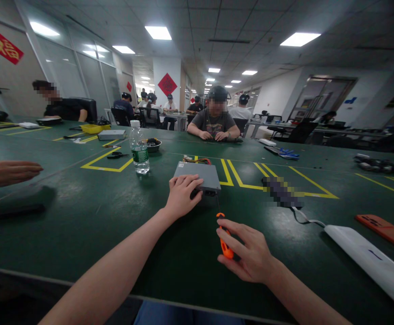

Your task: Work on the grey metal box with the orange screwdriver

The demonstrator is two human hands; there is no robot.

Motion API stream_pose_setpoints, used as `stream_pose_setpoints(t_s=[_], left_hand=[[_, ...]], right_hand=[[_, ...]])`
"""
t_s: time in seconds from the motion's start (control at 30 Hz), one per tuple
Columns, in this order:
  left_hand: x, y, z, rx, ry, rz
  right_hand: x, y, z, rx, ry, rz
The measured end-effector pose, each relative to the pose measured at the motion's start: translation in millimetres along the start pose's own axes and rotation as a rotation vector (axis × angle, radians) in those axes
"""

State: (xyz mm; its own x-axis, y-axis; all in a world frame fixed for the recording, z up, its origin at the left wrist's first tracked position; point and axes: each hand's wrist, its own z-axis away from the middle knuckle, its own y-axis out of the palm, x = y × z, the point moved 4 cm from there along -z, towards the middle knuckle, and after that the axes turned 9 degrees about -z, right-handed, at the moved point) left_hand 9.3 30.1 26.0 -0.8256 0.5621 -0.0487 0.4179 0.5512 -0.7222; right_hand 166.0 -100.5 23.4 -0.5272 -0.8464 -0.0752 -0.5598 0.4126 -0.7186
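Observation:
A grey metal computer power supply (205, 174) lies on the green table, its bundle of coloured wires (197, 160) at the far side. My left hand (183, 192) rests over its near left corner, with the fingers across the top and the thumb at the front face. In my right hand (246, 248) is a screwdriver (225, 243) with an orange and black handle, held between thumb and fingers. Its thin shaft points away from me and reaches the near right edge of the power supply. Whether the tip sits in a screw is too small to tell.
Left of the power supply stands a water bottle (139, 151), with a bowl (152, 144) behind it. To the right lie a white power strip (369, 262), an orange phone (386, 230) and a blurred dark device (281, 192). Another person's hand (10, 174) reaches in at left; a person (215, 117) sits opposite.

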Motion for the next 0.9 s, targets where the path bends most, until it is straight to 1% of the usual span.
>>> stream_pose_setpoints(t_s=[0.1,0.17,0.3,0.63,0.9], left_hand=[[0,0.6,0,-0.008,-0.007,0.001],[0,1.1,0,-0.009,-0.008,0.002],[0,1.4,0,-0.004,-0.005,0.007],[0,0.1,0,-0.010,-0.003,0.011],[-1,-1.3,0,-0.009,-0.009,0.012]], right_hand=[[0,-1,1,-0.062,-0.021,-0.011],[2,-1,1,-0.089,-0.064,-0.026],[9,2,-3,-0.070,-0.143,-0.053],[8,11,-11,0.002,-0.118,-0.042],[7,12,-12,0.000,-0.102,-0.058]])
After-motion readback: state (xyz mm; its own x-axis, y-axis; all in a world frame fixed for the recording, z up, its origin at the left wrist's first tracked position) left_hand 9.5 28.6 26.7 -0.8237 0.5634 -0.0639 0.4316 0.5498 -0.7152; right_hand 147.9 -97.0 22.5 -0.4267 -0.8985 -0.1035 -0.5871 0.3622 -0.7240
